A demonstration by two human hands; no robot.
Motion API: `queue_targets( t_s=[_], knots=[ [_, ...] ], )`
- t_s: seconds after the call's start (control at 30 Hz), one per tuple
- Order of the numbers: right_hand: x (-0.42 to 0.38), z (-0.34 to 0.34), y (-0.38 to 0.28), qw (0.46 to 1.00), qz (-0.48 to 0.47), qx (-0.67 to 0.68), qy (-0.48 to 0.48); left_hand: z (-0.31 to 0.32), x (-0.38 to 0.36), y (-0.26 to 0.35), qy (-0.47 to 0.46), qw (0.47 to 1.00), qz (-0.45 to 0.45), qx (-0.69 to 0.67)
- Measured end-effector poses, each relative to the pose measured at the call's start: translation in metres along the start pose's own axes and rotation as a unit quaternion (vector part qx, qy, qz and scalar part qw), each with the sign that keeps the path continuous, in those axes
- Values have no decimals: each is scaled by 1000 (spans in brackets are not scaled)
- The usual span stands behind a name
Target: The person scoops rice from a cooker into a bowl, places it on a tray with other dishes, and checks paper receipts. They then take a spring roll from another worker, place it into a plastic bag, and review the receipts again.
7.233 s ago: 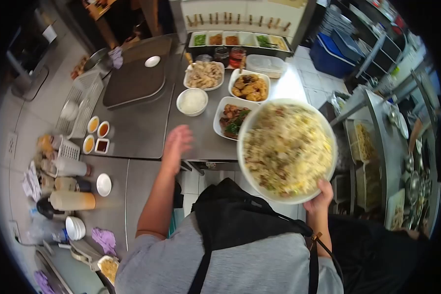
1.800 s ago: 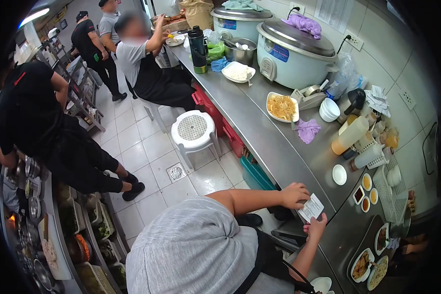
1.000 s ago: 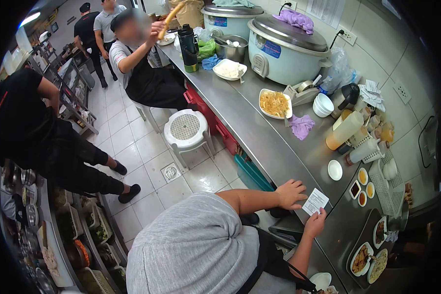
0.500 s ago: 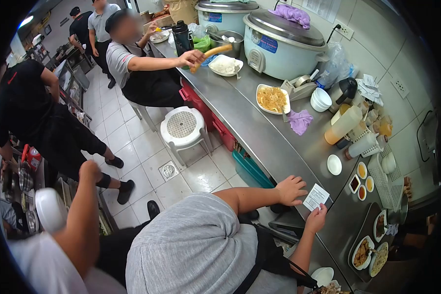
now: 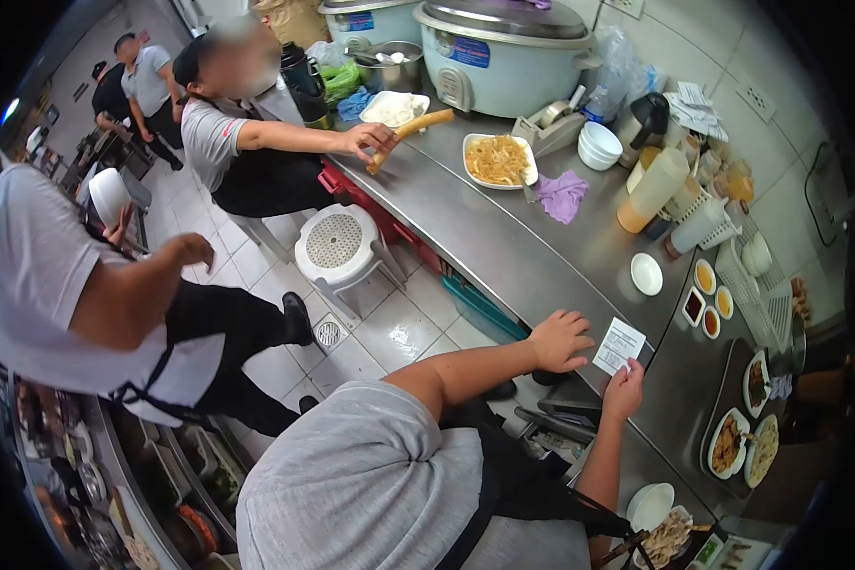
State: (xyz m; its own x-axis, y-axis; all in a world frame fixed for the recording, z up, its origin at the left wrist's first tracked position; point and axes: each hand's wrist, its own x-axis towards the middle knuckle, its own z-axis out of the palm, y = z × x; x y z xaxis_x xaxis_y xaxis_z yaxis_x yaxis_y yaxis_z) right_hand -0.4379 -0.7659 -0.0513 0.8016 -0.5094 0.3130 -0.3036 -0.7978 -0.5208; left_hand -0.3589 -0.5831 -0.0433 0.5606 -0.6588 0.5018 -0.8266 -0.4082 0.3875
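My right hand pinches the lower edge of a printed paper slip, holding it over the steel counter. Beside the slip, my left hand is spread at the counter's front edge, with nothing in its fingers. A small white dish sits beyond the slip. Small sauce dishes stand to its right, and a dark tray carries several plates of food. Further along the counter, a square white plate of noodles lies near a purple cloth.
A seated co-worker's hand holds a long tan stick-shaped thing. Another person in a white shirt walks behind with a white bowl. A white stool stands by the counter. Rice cookers and sauce bottles line the wall.
The person in white has passed behind me toward the back with the bowl. The co-worker's hand with the stick-shaped thing is lower. My hands keep nearly the same pose as my view shifts.
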Motion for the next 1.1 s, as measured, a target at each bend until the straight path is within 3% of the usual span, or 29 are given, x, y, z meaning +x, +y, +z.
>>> queue_targets(
  t_s=[0.2, 0.3, 0.33, 0.47, 0.6, 0.7, 0.83, 0.9, 1.1],
  knots=[
    [0, 2, 5, 1000, 5, 6, 0, -4, -1, 0, -10, 999, 0, -40],
    [0, 1, 7, 1000, 20, 10, -20, -8, 2, -3, -19, 991, -39, -130],
    [2, 1, 7, 999, 25, 8, -22, -8, 2, -9, 24, 982, -72, -174],
    [0, -1, 3, 998, 36, 12, -47, -32, -9, -43, 182, 902, -228, -317],
    [21, 4, -6, 997, -17, 19, -74, -89, -42, -86, 229, 754, -436, -434],
    [46, 4, -39, 993, -36, -3, -116, -108, -76, -111, 254, 750, -437, -426],
    [82, 11, -94, 988, -145, -51, 30, -128, -97, -123, 277, 710, -467, -447],
    [109, 23, -149, 976, -217, 20, -6, -134, -108, -135, 273, 710, -479, -438],
    [138, 109, -350, 878, -474, 6, -68, -155, -160, -180, 251, 742, -473, -403]
  ],
)
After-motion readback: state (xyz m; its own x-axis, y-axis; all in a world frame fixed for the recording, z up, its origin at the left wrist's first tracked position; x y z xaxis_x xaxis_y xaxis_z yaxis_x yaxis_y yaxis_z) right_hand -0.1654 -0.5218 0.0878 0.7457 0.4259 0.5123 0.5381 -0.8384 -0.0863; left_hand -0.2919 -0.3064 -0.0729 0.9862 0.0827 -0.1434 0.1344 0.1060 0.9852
